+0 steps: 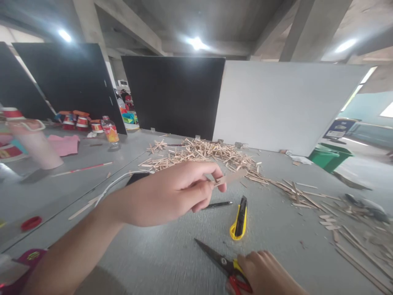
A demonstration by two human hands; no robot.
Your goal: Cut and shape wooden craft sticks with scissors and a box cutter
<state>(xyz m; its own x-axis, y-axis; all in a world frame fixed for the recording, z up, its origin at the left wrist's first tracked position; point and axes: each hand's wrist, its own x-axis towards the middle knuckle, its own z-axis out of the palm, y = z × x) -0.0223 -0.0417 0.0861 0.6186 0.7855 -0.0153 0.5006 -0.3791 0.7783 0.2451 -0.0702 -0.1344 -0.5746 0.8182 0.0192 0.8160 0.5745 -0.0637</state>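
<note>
Wood: one stick (231,177) pinched by left hand (172,192) fingers; right hand (264,272) fingers clasp one scissors (219,260).

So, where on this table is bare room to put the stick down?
Bare grey table lies between the utility knife and the loose sticks at right, also left of the scissors, toward the person. Crowded: the stick pile at the back.
</note>
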